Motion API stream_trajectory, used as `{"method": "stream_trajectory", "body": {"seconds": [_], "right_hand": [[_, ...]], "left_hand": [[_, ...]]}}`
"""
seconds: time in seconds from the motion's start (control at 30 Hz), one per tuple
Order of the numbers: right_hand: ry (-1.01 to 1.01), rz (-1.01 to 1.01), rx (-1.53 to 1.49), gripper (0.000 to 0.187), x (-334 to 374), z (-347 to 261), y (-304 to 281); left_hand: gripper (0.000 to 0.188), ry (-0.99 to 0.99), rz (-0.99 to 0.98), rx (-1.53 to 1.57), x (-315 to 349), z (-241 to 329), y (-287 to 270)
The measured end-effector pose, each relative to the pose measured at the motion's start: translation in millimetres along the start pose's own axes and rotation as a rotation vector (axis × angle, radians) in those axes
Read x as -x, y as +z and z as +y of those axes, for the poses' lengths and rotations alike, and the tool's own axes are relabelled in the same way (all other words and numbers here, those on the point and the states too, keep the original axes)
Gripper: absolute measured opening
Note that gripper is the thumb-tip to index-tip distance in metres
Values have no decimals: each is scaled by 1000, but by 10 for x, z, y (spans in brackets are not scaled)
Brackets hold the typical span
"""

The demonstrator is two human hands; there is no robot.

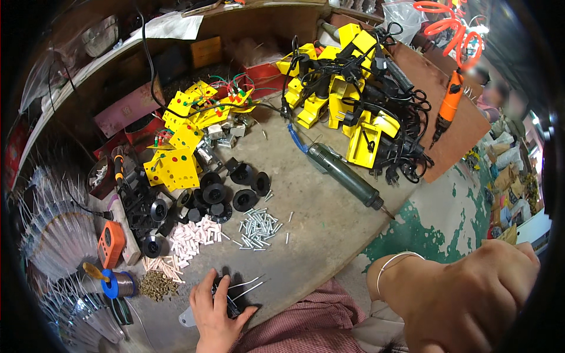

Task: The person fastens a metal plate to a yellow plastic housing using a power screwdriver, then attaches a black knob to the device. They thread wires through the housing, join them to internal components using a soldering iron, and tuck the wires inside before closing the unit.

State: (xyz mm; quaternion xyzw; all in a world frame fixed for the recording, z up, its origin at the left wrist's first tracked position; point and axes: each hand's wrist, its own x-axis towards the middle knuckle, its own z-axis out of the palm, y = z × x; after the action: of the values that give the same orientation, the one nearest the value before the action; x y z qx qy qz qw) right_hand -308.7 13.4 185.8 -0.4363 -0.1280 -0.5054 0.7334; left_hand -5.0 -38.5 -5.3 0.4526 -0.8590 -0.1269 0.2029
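My left hand [216, 315] rests at the table's front edge, its fingers and thumb closed around a small black part [231, 306]. Two pale wires [250, 287] stick out of that part to the right, and a grey metal tab [187, 317] shows left of the hand. Raised close at the lower right, my right hand [471, 294] is curled with its back showing; a thin bangle [388, 262] circles the wrist. Whatever its fingers hold, if anything, is hidden. Beyond the left hand lie a pile of silver screws [258, 228] and pale pink cylinders [191, 238].
A green electric screwdriver [344, 175] lies across the table [318, 235]. Yellow housings [344, 97] with black cords heap at the back. Black round knobs [215, 193] and yellow plates [176, 167] sit left of centre. An orange screwdriver [451, 97] hangs from a coiled hose. A solder spool [120, 284] stands left.
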Motion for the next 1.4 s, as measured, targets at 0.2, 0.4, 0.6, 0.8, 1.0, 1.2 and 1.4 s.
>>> {"method": "stream_trajectory", "body": {"seconds": [0.2, 0.4, 0.6, 0.8, 1.0, 1.2, 1.4], "right_hand": [[-136, -102, -16, 24, 71, 61, 21], [-285, -198, -22, 26, 40, 99, 53], [-140, -114, -57, 28, -62, 122, 66], [-216, -92, -43, 27, -57, 73, 26], [-303, -78, -53, 26, -65, 23, -93], [-393, -73, -24, 26, -43, -68, -169], [-701, 339, 430, 34, 218, -380, -520]], "left_hand": [[85, 13, 20, 5, 1, 3, 11], [83, -18, -2, 15, -13, 65, -29], [82, -39, -5, 27, -16, 71, -28], [84, -49, -17, 28, -17, 87, -36], [73, 5, 19, -64, -88, 176, -149], [42, 292, -133, 49, -142, -70, -423], [32, 679, -244, -142, -423, -149, -496]]}}
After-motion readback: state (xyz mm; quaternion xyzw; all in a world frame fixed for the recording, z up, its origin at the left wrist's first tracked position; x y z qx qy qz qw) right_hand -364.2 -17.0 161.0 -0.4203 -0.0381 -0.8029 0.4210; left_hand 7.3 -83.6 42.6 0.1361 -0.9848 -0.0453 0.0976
